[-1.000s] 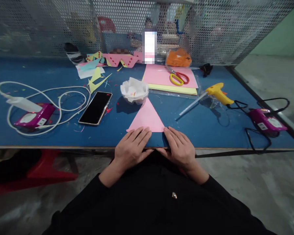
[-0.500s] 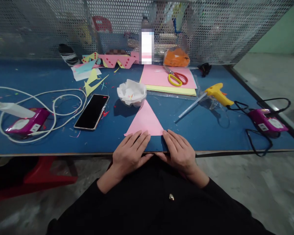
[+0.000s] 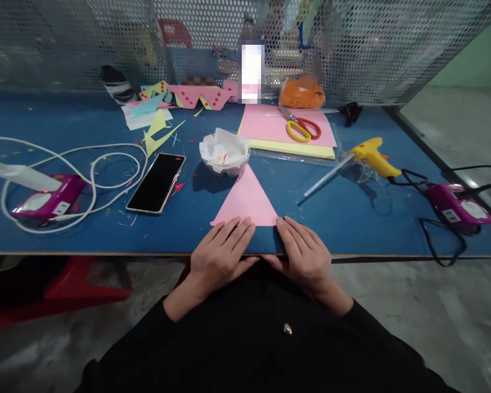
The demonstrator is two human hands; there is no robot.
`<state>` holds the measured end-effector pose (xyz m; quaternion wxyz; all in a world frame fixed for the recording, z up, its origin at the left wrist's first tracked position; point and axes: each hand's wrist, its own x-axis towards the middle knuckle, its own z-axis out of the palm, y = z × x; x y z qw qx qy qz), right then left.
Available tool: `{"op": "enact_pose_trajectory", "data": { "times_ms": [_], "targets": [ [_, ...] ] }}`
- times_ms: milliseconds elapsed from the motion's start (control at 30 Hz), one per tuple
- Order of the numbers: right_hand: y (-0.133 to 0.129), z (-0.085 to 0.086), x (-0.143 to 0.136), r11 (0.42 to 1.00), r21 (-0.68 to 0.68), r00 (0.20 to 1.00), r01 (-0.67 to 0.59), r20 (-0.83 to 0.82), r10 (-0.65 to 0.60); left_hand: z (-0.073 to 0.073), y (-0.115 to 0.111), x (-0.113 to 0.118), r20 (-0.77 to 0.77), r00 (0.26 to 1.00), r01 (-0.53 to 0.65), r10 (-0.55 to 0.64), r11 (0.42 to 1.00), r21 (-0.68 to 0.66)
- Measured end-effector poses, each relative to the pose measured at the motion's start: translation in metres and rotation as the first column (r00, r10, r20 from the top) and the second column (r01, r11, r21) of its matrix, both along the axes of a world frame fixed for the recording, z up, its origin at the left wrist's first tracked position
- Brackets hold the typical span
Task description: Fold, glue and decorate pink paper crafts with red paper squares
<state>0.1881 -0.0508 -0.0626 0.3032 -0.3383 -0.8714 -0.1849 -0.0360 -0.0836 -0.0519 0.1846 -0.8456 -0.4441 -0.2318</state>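
Observation:
A pink paper triangle lies on the blue table, its tip pointing away beside a white paper bowl with small scraps in it. My left hand lies palm down at the table's front edge, its fingers stretched out and their tips on the triangle's lower edge. My right hand rests flat to the right, fingers stretched out, its fingertips at the triangle's lower right corner. Neither hand is closed around anything.
Scissors lie on coloured paper sheets. To the right are a yellow glue gun and a purple power socket. Leftward are a phone, white cable and second purple socket. Paper cutouts stand behind.
The whole view has shifted slightly, with the table items appearing a little further right and higher. Both hands keep the same pose against the pink triangle.

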Motion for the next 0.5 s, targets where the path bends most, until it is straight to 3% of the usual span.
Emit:
{"op": "enact_pose_trajectory", "data": {
  "times_ms": [300, 433, 500],
  "targets": [
    [-0.002, -0.001, 0.000, 0.998, -0.057, 1.000, -0.015, -0.027, 0.014, 0.001, 0.000, -0.001, 0.003, 1.000, 0.010, -0.010, 1.000, -0.010],
    [0.001, 0.016, 0.007, 0.988, -0.151, 0.996, -0.044, -0.077, 0.033, 0.003, 0.002, -0.004, 0.004, 1.000, 0.029, -0.029, 0.999, -0.024],
    [0.009, 0.030, 0.018, 0.990, -0.137, 0.992, 0.018, -0.119, -0.035, 0.003, 0.003, -0.005, -0.003, 0.999, 0.035, -0.035, 0.999, -0.041]
  ]
}}
